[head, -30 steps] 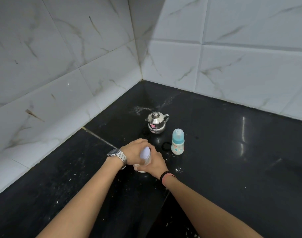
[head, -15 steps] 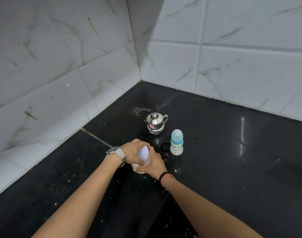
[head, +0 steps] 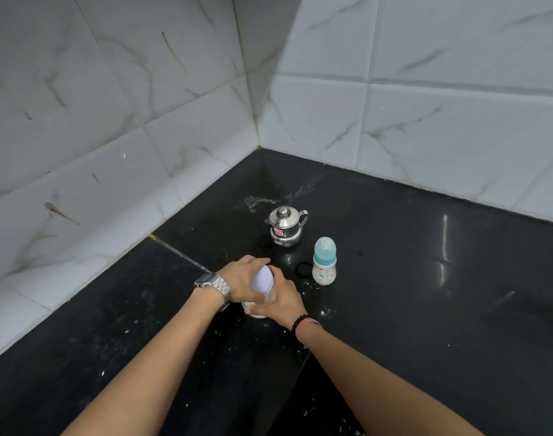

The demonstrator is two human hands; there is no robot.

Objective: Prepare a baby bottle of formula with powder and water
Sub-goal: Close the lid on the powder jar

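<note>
Head view, corner of a black countertop (head: pixel 426 309) beneath white marbled wall tiles (head: pixel 457 121). My left hand (head: pixel 242 281) and my right hand (head: pixel 280 302) meet at the middle of the frame around a small clear jar (head: pixel 262 297) with a white lid (head: pixel 263 278); the jar stands on the counter, tilted slightly toward me, and holds a pale powder visible at its base. My left hand curls over the lid from the left, fingers wrapped around its far edge; my right hand clasps the jar's body from the right, fingers folded around the lower wall; both hands are thus closed on the jar, which lies between them and is largely hidden by them. A metal wristwatch (head: pixel 214 286) sits on my left wrist; a dark bead bracelet (head: pixel 300 322) and a pink band sit on my right wrist.

The baby bottle (head: pixel 324 262), upright, with a teal collar and a clear cap, stands near my right hand, beyond it and to the right, not touching it; a dark ring (head: pixel 303 268) lies just beside the bottle's left side. A small steel kettle (head: pixel 284 226), lid on, stands farther back, behind both hands. White specks are scattered on the counter around the jar and bottle.
</note>
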